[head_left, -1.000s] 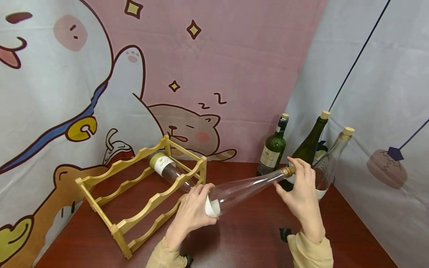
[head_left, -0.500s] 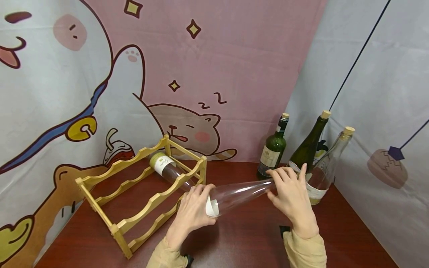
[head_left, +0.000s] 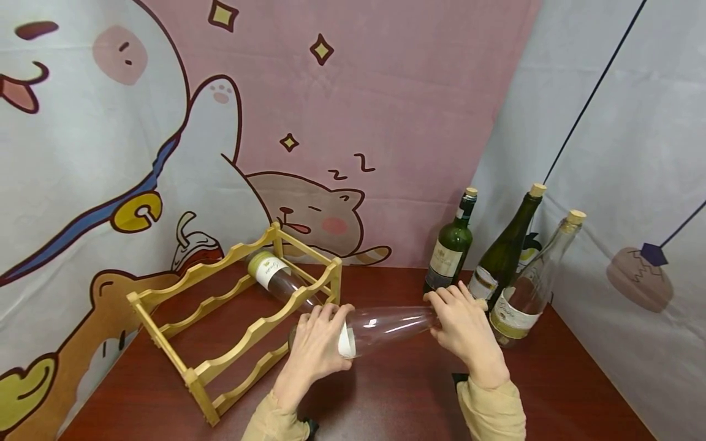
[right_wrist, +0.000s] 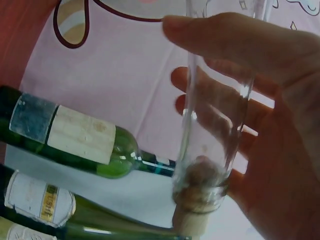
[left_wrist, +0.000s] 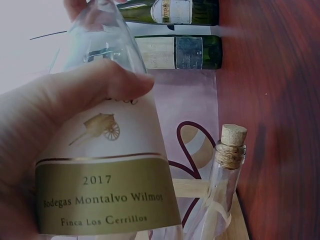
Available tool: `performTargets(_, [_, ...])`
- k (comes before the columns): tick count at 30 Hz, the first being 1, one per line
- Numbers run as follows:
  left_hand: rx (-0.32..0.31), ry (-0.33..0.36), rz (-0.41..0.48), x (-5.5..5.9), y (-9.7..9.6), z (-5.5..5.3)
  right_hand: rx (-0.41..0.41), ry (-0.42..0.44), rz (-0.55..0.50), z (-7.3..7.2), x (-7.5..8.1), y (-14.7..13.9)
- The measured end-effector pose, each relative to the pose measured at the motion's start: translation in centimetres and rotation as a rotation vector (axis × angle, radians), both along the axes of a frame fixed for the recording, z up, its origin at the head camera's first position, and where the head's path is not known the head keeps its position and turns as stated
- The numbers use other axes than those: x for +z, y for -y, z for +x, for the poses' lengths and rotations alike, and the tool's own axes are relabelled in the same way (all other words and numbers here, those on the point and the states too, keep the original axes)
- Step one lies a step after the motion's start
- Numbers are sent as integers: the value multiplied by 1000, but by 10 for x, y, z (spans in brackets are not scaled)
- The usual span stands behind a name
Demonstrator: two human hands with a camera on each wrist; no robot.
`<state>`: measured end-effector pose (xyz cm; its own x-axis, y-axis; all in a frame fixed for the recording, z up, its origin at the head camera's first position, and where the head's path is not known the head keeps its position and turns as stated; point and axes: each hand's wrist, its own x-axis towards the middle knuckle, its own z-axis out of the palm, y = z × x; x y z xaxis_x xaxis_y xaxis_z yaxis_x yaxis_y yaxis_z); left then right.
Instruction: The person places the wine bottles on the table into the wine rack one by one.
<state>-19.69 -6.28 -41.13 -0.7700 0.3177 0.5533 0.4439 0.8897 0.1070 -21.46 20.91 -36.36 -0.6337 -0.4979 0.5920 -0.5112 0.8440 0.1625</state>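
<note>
A clear glass wine bottle (head_left: pixel 388 327) lies nearly level between both hands, its base toward the rack. My left hand (head_left: pixel 317 343) grips it round the body near the base; the left wrist view shows the thumb across its white and olive label (left_wrist: pixel 105 195). My right hand (head_left: pixel 463 324) holds the neck, thumb on one side and fingers on the other. A cork (right_wrist: pixel 192 222) plugs the neck, as the right wrist view shows. Just left of the hands stands a wooden wine rack (head_left: pixel 256 334) with another clear bottle (head_left: pixel 270 269) lying in it.
Upright at the back right stand a green bottle with a cream label (head_left: pixel 447 254), a taller green bottle (head_left: pixel 504 245) and a clear corked bottle (head_left: pixel 521 303). A printed cloth (head_left: pixel 419 122) hangs behind the dark red table (head_left: pixel 386 404).
My right hand has slid leftward and down along the neck, from the cork end toward the body. The bottle has tipped closer to level. My left hand has hardly moved.
</note>
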Motion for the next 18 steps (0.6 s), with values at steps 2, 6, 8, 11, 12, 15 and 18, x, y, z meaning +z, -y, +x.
performTargets(2, [7, -11, -23, 0, 0, 0, -9, 35, 16, -1, -2, 3])
performTargets(6, [9, -19, -56, 0, -2, 0, -24, 118, 36, -1, -7, 7])
performTargets(8, [7, -14, -66, 0, -3, 1, -32, 154, 39, -1, -9, 9])
performTargets(11, [4, -9, -80, -1, -5, 1, -62, 220, 33, -2, -10, 9])
performTargets(12, [4, -11, -85, -1, -6, 1, -75, 248, 28, -2, -10, 9])
performTargets(15, [6, -23, -103, -2, -7, 1, -122, 346, 11, -3, -11, 8])
performTargets(18, [7, -36, -122, -3, -8, 1, -154, 424, 1, -5, -13, 7])
